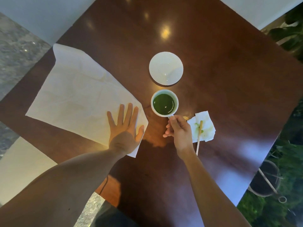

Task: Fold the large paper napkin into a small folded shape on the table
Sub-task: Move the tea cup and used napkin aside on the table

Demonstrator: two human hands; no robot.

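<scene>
Fingers of left hand (125, 128) lie spread flat on napkin (78, 94); right hand (177, 128) pinches cup (164, 103) handle.

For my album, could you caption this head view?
Left hand flattens large napkin; right hand grips cup.

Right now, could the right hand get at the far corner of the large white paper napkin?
Probably not: the right hand grips the white cup's handle, and the napkin corner lies far across.
</scene>
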